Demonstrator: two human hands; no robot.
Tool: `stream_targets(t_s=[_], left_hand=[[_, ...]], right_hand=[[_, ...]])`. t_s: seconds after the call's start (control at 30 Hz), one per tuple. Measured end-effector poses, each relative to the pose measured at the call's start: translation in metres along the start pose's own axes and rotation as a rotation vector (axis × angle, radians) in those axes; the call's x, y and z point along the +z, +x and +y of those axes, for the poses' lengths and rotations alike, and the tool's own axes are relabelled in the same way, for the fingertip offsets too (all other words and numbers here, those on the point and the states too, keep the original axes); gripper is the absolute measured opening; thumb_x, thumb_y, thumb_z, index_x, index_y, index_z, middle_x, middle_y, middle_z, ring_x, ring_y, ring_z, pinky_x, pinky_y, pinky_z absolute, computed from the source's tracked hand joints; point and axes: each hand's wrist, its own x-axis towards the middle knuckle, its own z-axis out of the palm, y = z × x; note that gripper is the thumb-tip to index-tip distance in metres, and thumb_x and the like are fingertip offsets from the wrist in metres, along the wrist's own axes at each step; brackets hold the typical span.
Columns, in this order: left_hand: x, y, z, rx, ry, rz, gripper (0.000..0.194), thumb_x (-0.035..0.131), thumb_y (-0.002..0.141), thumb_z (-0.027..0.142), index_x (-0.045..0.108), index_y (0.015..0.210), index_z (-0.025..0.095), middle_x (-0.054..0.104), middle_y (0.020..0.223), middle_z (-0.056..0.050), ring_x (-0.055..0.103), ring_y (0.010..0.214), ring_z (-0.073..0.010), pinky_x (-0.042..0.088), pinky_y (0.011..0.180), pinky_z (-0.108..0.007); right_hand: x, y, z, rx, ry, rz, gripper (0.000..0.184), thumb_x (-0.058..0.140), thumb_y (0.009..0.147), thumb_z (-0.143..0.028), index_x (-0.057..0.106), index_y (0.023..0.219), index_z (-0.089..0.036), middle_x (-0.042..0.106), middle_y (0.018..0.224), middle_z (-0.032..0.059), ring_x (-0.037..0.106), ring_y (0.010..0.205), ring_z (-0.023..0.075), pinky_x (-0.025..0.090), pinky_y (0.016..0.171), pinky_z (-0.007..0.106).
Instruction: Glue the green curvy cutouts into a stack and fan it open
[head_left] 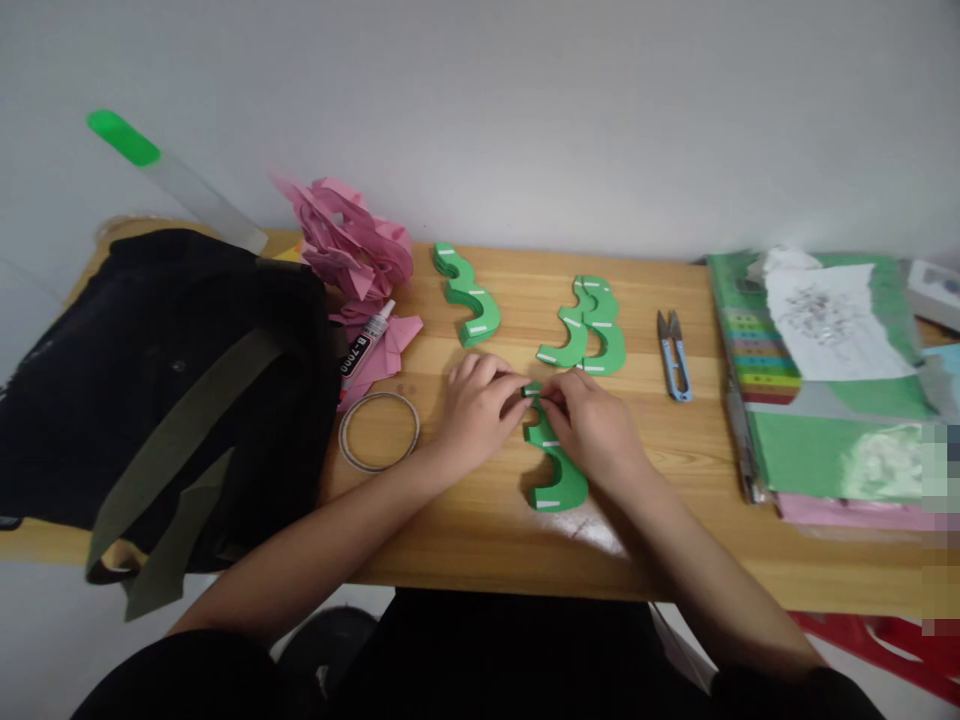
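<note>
A green 3-shaped cutout lies on the table with short white strips across it. At its top end my left hand is closed, thumb and forefinger pinching the cutout's left edge beside a white strip. Closed in a pinch at the same end, my right hand meets it from the right; what sits between its fingertips is too small to make out. Just beyond my hands lie two overlapping green cutouts, also bearing white strips. Further left is a stack of similar green cutouts.
A roll of thin tape lies left of my left hand. Beyond it are a B-7000 glue tube and crumpled pink paper. A black bag fills the left side. Blue thread snips and green paper packs lie right.
</note>
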Motion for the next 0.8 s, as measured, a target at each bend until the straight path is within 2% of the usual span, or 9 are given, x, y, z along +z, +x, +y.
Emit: stream_targets(t_s=[0.1, 0.33, 0.5, 0.8], left_hand=[[0.0001, 0.0000, -0.0002, 0.011, -0.005, 0.006, 0.014, 0.069, 0.083, 0.026, 0.070, 0.096, 0.022, 0.061, 0.093, -0.004, 0.052, 0.095, -0.0226, 0.042, 0.083, -0.038], [0.0020, -0.0009, -0.0013, 0.024, -0.009, 0.031, 0.013, 0.069, 0.082, 0.025, 0.071, 0.095, 0.022, 0.061, 0.092, -0.004, 0.052, 0.095, -0.0224, 0.042, 0.082, -0.038], [0.0009, -0.0010, -0.0011, 0.011, -0.007, 0.013, 0.013, 0.069, 0.082, 0.026, 0.070, 0.095, 0.023, 0.061, 0.092, -0.004, 0.052, 0.095, -0.0220, 0.042, 0.083, -0.037], [0.0013, -0.0010, -0.0011, 0.006, -0.008, 0.007, 0.013, 0.069, 0.083, 0.026, 0.071, 0.096, 0.023, 0.061, 0.093, -0.004, 0.052, 0.096, -0.0224, 0.042, 0.083, -0.038]], right_hand=[[-0.0009, 0.0001, -0.0009, 0.008, 0.002, -0.012, 0.017, 0.051, 0.088, -0.019, 0.062, 0.100, -0.015, 0.065, 0.097, 0.0102, 0.063, 0.077, 0.0214, 0.039, 0.059, 0.028], [0.0007, 0.0010, 0.0014, 0.000, 0.023, -0.018, 0.013, 0.051, 0.087, -0.018, 0.062, 0.093, -0.015, 0.065, 0.092, 0.0099, 0.062, 0.076, 0.0207, 0.041, 0.060, 0.027], [0.0025, 0.0005, 0.0032, -0.009, 0.031, 0.025, 0.015, 0.051, 0.087, -0.020, 0.062, 0.097, -0.015, 0.065, 0.093, 0.0098, 0.062, 0.074, 0.0199, 0.041, 0.060, 0.027], [0.0002, 0.0014, 0.0021, -0.045, -0.023, -0.009, 0.016, 0.049, 0.089, -0.020, 0.062, 0.097, -0.015, 0.066, 0.095, 0.0101, 0.062, 0.075, 0.0195, 0.040, 0.059, 0.027]])
